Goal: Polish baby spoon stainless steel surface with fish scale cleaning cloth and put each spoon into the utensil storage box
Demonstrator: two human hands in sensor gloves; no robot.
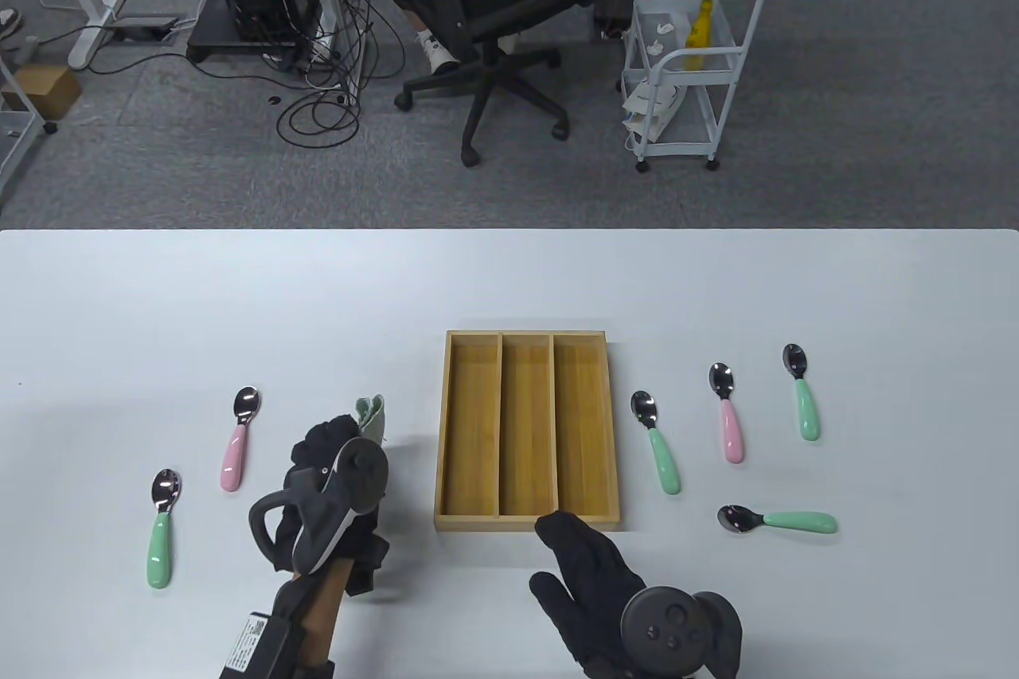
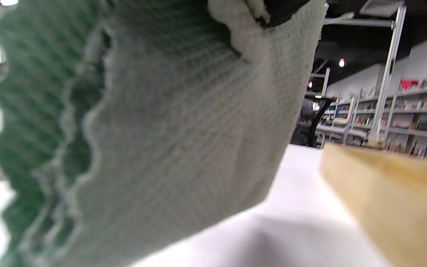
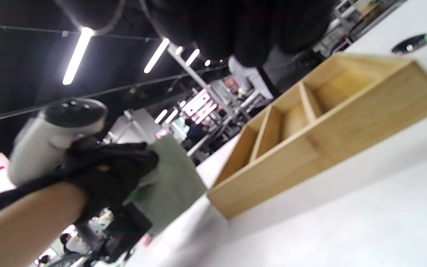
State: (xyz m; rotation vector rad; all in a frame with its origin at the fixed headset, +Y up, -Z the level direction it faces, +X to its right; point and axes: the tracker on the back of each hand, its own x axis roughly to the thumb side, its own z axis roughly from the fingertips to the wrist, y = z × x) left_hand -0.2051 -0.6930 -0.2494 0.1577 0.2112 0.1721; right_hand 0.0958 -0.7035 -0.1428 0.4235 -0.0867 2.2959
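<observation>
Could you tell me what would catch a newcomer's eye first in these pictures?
The empty wooden box with three slots sits mid-table. Six baby spoons lie around it: four to its right, two to its left. The left hand holds a green cloth beside the box.

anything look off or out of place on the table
Nothing damaged or spilled. The only odd one is the green-handled spoon nearest the right hand: it lies sideways, while the other five spoons point bowl-away. The storage box sits square and empty. The left hand holds the cloth.
</observation>
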